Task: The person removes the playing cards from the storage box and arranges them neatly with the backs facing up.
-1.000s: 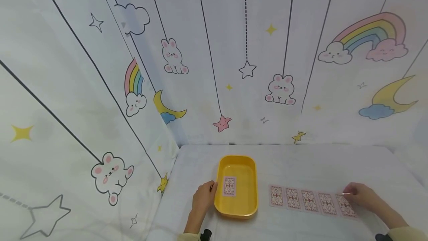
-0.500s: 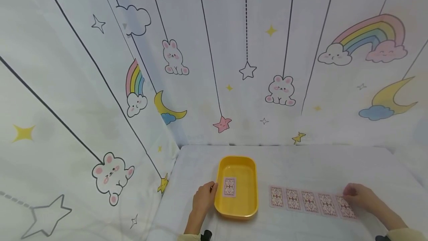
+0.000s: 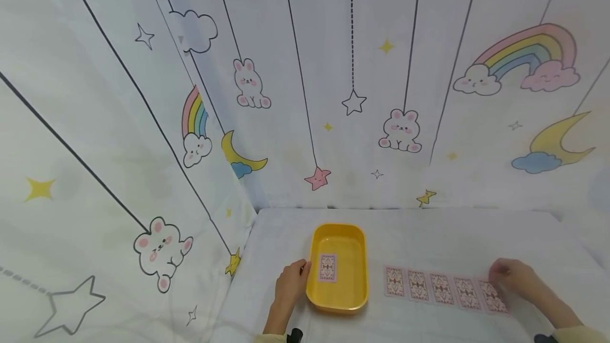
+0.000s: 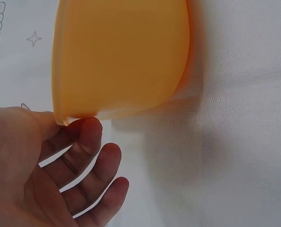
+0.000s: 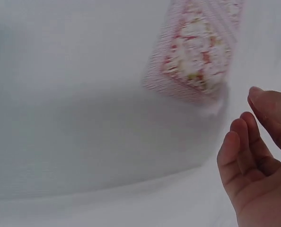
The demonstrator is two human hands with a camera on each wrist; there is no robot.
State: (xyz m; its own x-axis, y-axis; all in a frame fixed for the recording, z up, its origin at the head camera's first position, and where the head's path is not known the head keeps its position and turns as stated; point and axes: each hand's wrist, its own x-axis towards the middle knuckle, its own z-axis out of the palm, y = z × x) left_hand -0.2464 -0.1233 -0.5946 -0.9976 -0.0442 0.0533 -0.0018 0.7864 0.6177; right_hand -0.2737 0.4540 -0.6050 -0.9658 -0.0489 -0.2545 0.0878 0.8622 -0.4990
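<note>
My left hand pinches the left rim of a yellow plastic tray. In the left wrist view the thumb lies over the rim of the tray, with the fingers bent beneath it. One patterned playing card lies face down inside the tray. On the right, several face-down cards form a slanting row. My right hand hovers at the rightmost card. Its loosely bent fingers are apart from the card in the right wrist view, and nothing shows between thumb and fingertips.
A white cloth covers the table. Behind it and to the left hang white curtains printed with bears, stars, moons and rainbows. The tray stands left of the card row, with a strip of cloth between them.
A thin bright streak at my right fingertips one second ago is gone. Both hands stay nearly in place. The head view has tilted slightly, so everything sits a little lower.
</note>
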